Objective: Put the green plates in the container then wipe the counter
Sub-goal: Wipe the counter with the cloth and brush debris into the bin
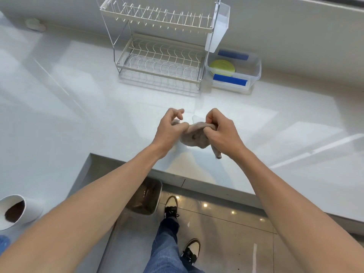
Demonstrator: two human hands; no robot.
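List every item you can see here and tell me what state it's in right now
Green plates: stacked inside the container.
Clear plastic container: lid off, on the counter right of the rack.
Dish rack: both tiers empty.
Beige cloth: bunched, held above the counter.
Left hand: gripping the cloth.
Right hand: gripping the cloth.
White cup: tipped sideways, brown contents inside.
Bin: open on the floor.

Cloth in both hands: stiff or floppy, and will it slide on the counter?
Likely floppy: the cloth sags and bunches between the left hand and right hand. Probably light. The glossy counter suggests it would slide easily.
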